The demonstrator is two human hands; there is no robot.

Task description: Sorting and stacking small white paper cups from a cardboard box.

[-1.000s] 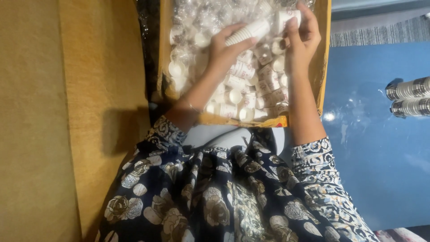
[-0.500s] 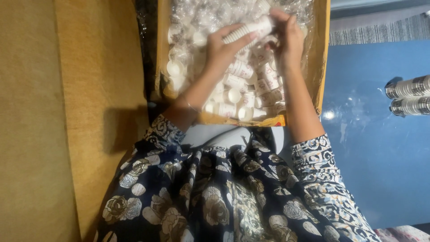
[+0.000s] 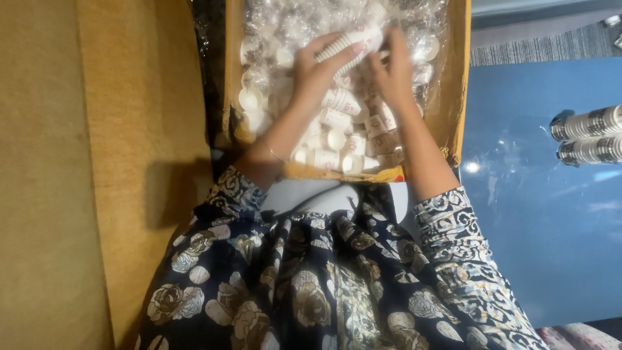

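A cardboard box (image 3: 457, 104) lined with clear plastic holds several small white paper cups (image 3: 337, 120), lying loose. My left hand (image 3: 317, 68) grips a stack of nested white cups (image 3: 350, 46), held sideways over the box's middle. My right hand (image 3: 392, 71) is at the stack's right end, fingers curled against it and the cups beneath. Both forearms reach in from patterned sleeves.
A tan cushioned surface (image 3: 84, 175) fills the left side. To the right is a glossy blue surface (image 3: 538, 214) with two stacked cup rolls (image 3: 586, 133) at its edge. My floral dress (image 3: 311, 279) covers the lower frame.
Both hands have drawn closer together over the box; my right hand moved left and down onto the end of the cup stack that my left hand holds.
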